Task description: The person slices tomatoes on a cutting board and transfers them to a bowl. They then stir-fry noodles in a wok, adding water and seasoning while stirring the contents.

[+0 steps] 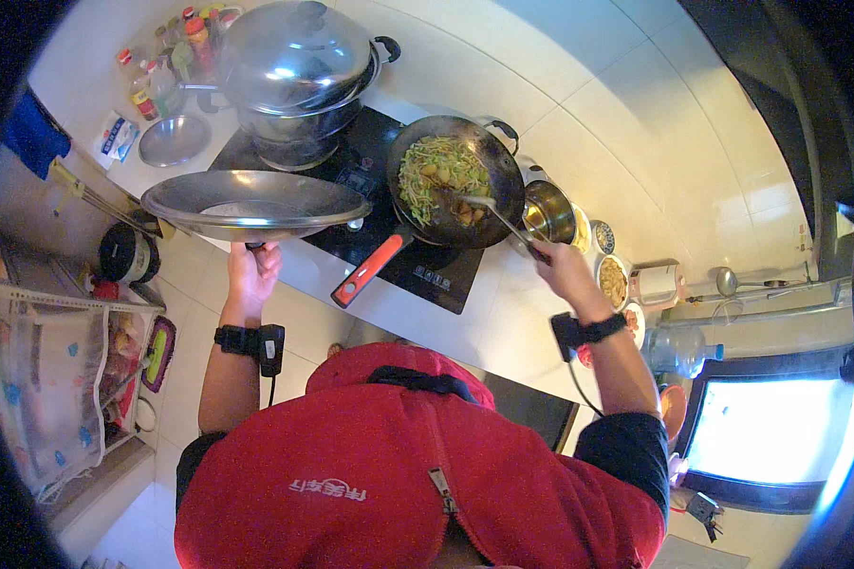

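Note:
My left hand [254, 274] grips the knob of a domed metal wok lid [313, 197], its hollow inner side turned up, left of the wok and above the counter's front edge. In my right hand [568, 274] is the dark handle of a metal spatula [507, 222]. The spatula's head rests among chopped green vegetables and yellowish chunks [441, 167] inside a dark wok [502, 192]. That wok sits on a black glass cooktop [434, 274], its red-orange handle [371, 270] pointing toward me with neither hand on it.
A large lidded steamer pot [299, 78] stands at the back left, near several bottles [198, 43] and a round metal lid [176, 141]. Right of the wok are a metal bowl [551, 213], a dish of food [613, 281] and a water jug [676, 351].

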Demonstrator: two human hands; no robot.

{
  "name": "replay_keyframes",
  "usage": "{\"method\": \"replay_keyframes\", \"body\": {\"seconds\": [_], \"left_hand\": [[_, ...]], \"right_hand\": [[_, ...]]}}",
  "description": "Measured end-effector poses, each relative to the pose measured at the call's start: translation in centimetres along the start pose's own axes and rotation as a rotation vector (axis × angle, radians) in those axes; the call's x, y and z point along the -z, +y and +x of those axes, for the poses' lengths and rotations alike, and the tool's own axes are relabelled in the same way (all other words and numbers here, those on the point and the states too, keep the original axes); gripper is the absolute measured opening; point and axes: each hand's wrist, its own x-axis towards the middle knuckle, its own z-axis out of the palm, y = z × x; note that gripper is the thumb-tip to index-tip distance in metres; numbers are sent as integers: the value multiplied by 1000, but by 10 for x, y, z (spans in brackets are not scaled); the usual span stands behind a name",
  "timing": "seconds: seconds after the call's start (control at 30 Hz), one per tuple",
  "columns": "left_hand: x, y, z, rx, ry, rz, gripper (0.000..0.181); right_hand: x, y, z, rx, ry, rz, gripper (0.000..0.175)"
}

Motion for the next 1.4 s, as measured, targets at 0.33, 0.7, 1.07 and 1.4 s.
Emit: {"method": "replay_keyframes", "body": {"seconds": [0.33, 0.7, 1.07, 1.4], "left_hand": [[-3, -6, 6, -20, 23, -70, 36], [18, -4, 1, -27, 27, -137, 42], [21, -5, -2, -15, 29, -194, 35], [27, 2, -4, 9, -17, -151, 37]], "right_hand": [[-26, 9, 37, 56, 139, 104, 33], [-49, 53, 75, -703, -285, 1242, 38], [-31, -24, 47, -628, -298, 1303, 42], [-27, -10, 68, -335, -56, 678, 41]]}}
